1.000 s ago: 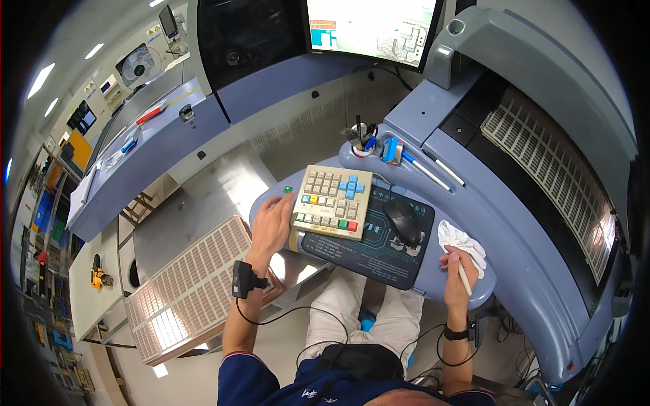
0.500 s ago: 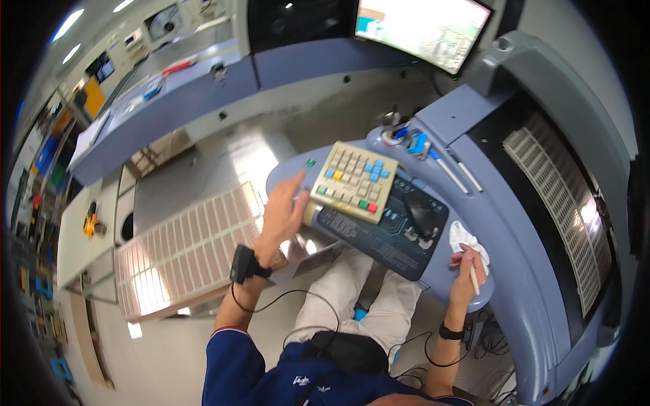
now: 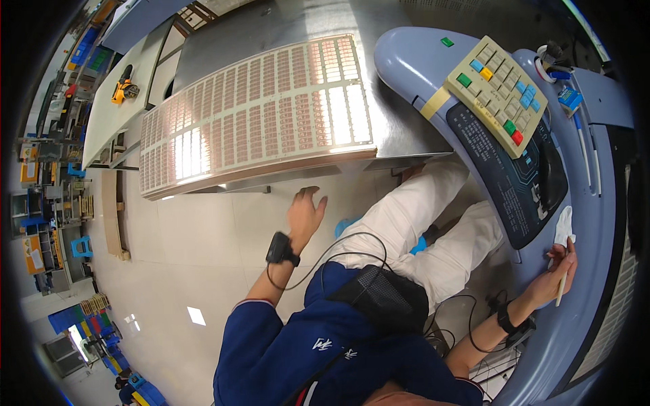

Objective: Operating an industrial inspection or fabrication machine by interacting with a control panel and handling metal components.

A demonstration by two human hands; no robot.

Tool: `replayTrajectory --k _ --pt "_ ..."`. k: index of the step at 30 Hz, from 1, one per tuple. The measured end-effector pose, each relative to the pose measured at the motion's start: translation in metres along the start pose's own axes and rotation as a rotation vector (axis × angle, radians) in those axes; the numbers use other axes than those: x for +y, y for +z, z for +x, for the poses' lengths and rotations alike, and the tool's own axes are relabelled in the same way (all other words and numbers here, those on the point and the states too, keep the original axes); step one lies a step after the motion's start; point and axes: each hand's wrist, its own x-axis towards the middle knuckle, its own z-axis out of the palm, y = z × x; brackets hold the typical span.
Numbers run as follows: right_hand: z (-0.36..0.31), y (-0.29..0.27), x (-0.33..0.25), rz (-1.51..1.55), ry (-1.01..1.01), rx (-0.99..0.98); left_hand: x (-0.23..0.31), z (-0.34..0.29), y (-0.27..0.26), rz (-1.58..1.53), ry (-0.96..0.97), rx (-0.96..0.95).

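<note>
My left hand (image 3: 306, 218) is empty, thumb and fingers apart, in front of the near edge of a stack of copper-coloured circuit board panels (image 3: 264, 111). It touches nothing. At the right, my right hand (image 3: 556, 272) grips a slim, pale pen-like stick (image 3: 561, 289), which points down out of the fingers. Its fingertips are at a crumpled white cloth (image 3: 563, 227) on the blue-grey console (image 3: 413, 57). A cream keypad (image 3: 497, 95) with coloured keys rests partly on a dark printed mat (image 3: 491, 172). A black mouse (image 3: 550, 177) lies on the mat.
The panels lie on a steel table (image 3: 223, 40). White pens (image 3: 583, 152) and a small blue box (image 3: 570, 99) sit on the console. A yellow-black tool (image 3: 124, 88) stands on a pale bench at the left. Cables (image 3: 467, 318) hang by my right forearm.
My view has swung to the left. My left hand has come away from the keypad's left side, back toward my body. My right hand still holds the pen-like stick beside the cloth.
</note>
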Motion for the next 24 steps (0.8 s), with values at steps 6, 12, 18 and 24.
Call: replayTrajectory --k 6,12,18,24 --pt "-0.003 0.004 0.001 -0.009 0.039 0.048 0.008 0.045 0.056 -1.003 -0.939 -0.434" --pt "0.002 0.000 0.007 0.026 0.038 0.067 0.009 0.039 0.067 -1.084 -0.830 -0.328" --pt "0.000 -0.001 0.009 -0.012 0.017 0.085 -0.011 -0.006 0.046 -1.341 -0.818 -0.546" --pt "-0.002 0.001 0.007 -0.039 0.040 0.051 -0.007 0.006 0.023 -1.297 -0.790 -0.282"
